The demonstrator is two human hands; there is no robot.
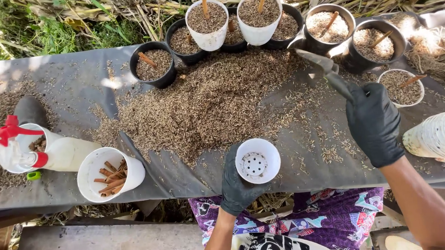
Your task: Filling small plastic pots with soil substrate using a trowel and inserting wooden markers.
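My left hand (237,185), in a black glove, grips a small empty white pot (257,160) with holes in its bottom, at the near edge of the table. My right hand (373,122), also gloved in black, holds a metal trowel (320,64) whose blade points up and left toward the heap of dry brown husk (206,103) spread over the grey sheet (68,82). The trowel blade hovers just above the heap's right edge, near a filled black pot (327,27).
Several black and white pots filled with husk, each with a brown stick, line the far edge. A white cup of brown sticks (111,174) and a white spray bottle with a red trigger (36,147) lie at the left. A stack of white pots (438,135) lies at the right.
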